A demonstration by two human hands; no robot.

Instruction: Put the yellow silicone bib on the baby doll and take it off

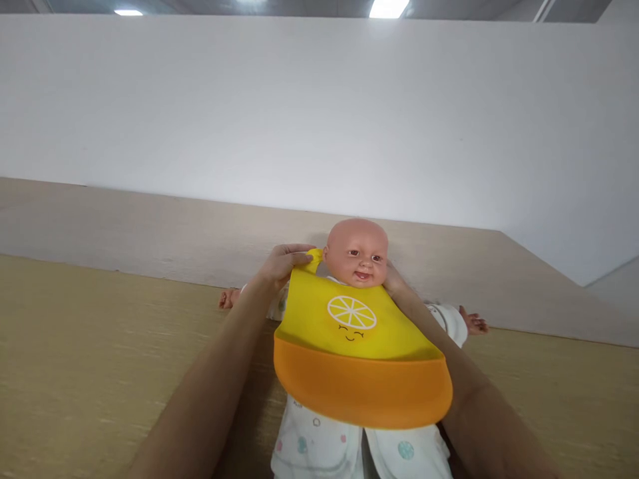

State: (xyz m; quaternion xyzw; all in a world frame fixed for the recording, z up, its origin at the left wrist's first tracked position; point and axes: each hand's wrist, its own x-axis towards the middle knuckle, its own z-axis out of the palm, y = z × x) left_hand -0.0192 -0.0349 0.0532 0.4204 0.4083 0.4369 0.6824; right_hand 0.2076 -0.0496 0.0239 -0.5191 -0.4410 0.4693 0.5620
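A baby doll (349,246) in a white patterned outfit (319,439) lies on its back, arms spread out. Over its chest lies a silicone bib (309,306), yellow with a lemon-slice print and an orange catch pocket (364,389). My left hand (285,261) pinches the bib's yellow neck strap between thumb and fingers, beside the doll's head. On the other side, my right hand (394,279) reaches in behind the doll's neck. Its fingers are hidden by the head, so their grip does not show.
The doll rests on a wood-toned surface (100,332). Behind it rises a beige lower band (150,226) below a plain white wall (249,120). Ceiling lights (389,8) show at the top.
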